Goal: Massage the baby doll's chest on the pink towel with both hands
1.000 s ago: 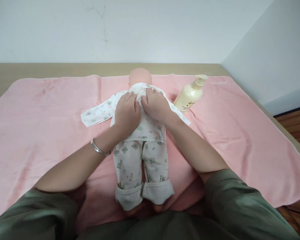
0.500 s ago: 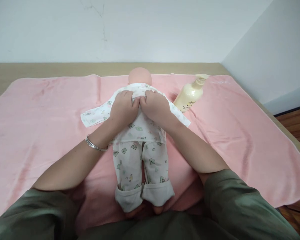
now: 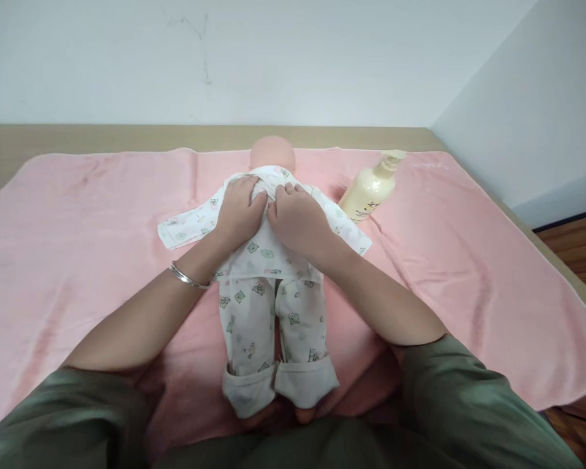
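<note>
While the doll [image 3: 272, 153] lies on the pink blanket [image 3: 102, 260], feet toward the person, the left hand [image 3: 240, 212] and right hand [image 3: 300, 218] touch the back of its patterned shirt [image 3: 268, 257], fingers bent; whether they grip the cloth, I cannot tell. Cuffed trousers [image 3: 300, 319] cover its legs. Beyond the right forearm, a cream pump bottle [image 3: 368, 193] stands near one sleeve [image 3: 346, 225].

glossy plastic bottle [image 3: 370, 192], soft matt cloth blanket [image 3: 97, 260], shiny metal bangle [image 3: 187, 277].
</note>
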Available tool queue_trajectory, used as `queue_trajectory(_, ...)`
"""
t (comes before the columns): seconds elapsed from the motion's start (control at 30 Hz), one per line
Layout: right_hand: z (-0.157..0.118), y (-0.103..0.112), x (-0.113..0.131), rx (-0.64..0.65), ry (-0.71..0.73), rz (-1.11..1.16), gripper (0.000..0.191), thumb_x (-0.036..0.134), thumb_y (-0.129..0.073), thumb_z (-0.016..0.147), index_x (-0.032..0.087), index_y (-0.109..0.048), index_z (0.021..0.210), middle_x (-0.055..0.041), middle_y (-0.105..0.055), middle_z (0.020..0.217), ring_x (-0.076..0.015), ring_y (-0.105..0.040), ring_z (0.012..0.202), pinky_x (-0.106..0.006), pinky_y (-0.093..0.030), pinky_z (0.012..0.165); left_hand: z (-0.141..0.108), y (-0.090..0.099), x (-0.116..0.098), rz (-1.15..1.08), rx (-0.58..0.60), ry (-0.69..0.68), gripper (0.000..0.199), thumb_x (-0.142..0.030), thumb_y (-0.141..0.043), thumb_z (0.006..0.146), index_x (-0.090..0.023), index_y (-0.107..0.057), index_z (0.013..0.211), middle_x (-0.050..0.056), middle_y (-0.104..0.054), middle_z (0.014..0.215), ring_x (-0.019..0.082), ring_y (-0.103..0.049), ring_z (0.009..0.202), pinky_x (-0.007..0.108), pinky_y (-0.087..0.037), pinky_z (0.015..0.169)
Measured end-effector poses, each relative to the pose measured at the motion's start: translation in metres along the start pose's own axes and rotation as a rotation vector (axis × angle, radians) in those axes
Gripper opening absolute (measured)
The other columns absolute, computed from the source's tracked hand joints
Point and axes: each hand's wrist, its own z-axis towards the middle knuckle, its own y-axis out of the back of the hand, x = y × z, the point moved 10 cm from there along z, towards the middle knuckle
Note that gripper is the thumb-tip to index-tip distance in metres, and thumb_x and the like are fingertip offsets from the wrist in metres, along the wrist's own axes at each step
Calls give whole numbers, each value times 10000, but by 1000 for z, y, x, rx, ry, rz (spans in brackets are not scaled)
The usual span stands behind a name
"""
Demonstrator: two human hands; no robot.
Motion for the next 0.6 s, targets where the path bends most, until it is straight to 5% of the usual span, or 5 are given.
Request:
queue_trajectory(0.2,18,-7,-31,58,-140,153,377,316,-364,1028,92,-615,1200,-224,-644,1388,-374,-547,1338,-596,-413,1157,-23,3,-33,157,-61,-95,383,-260,-321,1000,-137,-660,1129,187,-695,1177,320,-614,1191,503,-448,1146)
queue_trajectory(0.33,21,-6,-34,49,-139,174,445,330,-375,1019,55,-572,1309,-236,-544,1536,-382,-443,1468,-632,-298,1237,-26,2,-39,183,-50,-116,430,-226,-300,997,-86,-655,1197,225,-664,1258,333,-591,1239,503,-439,1155)
queue_trajectory(0.6,-2,-2,-4,-27,-55,-25,361,240,-347,1040,77,-645,1163,-213,-704,1225,-357,-610,1227,-491,-491,1074,-4,-5,-6,48,11,-16,580,-326,-342,945,-60,-578,1404,199,-607,1461,327,-532,1371,485,-377,1238)
